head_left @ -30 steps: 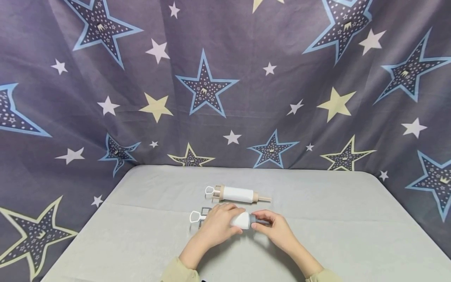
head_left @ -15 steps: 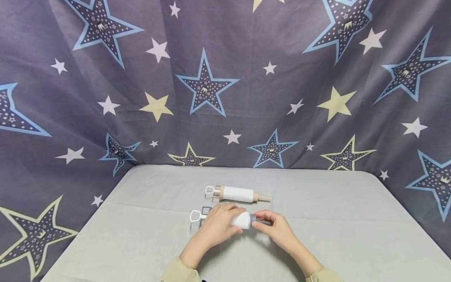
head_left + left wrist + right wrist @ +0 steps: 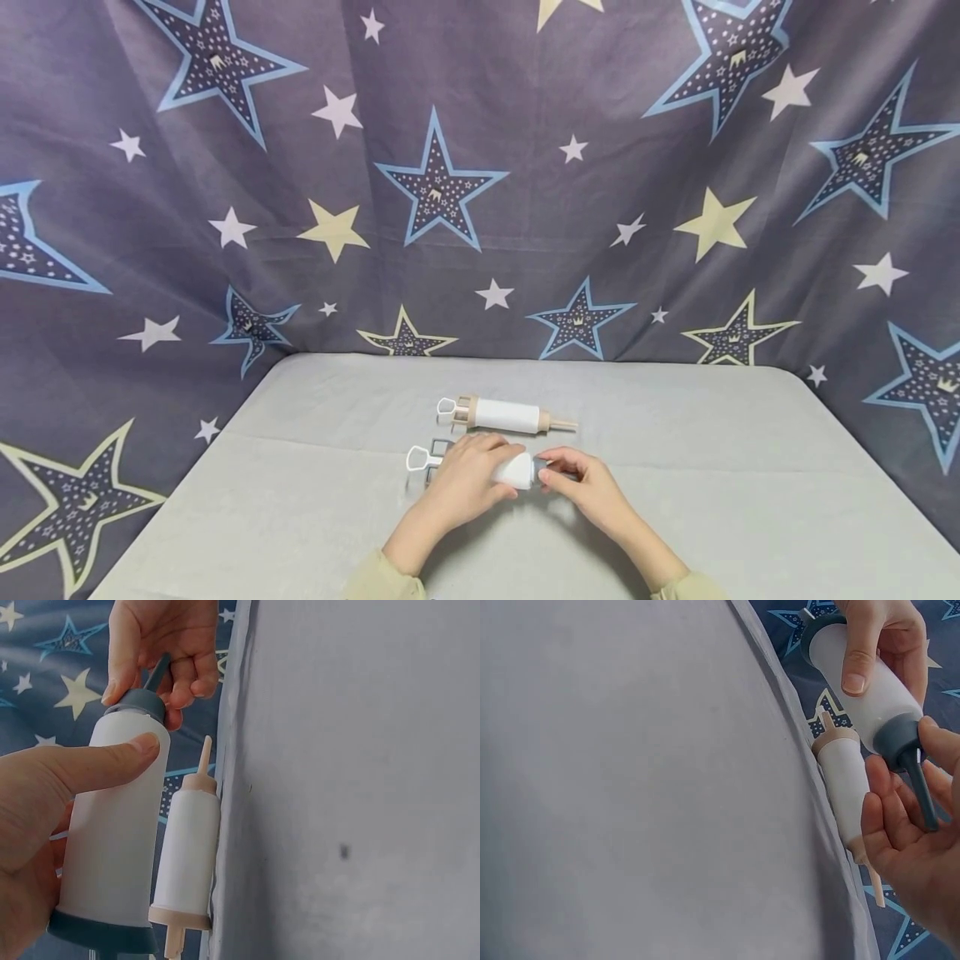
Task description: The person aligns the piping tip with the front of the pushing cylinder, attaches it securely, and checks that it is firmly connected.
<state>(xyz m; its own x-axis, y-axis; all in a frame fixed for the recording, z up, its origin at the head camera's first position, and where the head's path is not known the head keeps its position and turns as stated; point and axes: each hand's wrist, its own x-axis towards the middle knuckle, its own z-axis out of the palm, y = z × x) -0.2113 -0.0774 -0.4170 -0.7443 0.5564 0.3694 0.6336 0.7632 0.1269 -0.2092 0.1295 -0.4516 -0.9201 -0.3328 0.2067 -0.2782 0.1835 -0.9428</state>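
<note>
A large white-barrelled syringe point(image 3: 514, 471) with dark grey end pieces lies across the front middle of the table, its white plunger point(image 3: 435, 460) pointing left. My left hand point(image 3: 468, 475) grips the barrel from above, thumb along the near side. At the other end, my right hand point(image 3: 588, 487) pinches the grey nozzle cap point(image 3: 898, 741) between thumb and fingers. The thin grey nozzle point(image 3: 921, 791) sticks out past the cap into the curl of my right fingers. Much of the barrel is hidden under the left hand in the head view.
Just behind lies a second syringe point(image 3: 507, 415) with beige ends, parallel to the first, nozzle to the right. Both rest on a table with a light grey cover point(image 3: 750, 483). A dark star-patterned curtain point(image 3: 525, 208) hangs along the table's back and sides.
The grey cap has shifted slightly right under my right fingers, and a pale band now shows between it and the barrel. My left hand stays almost still.
</note>
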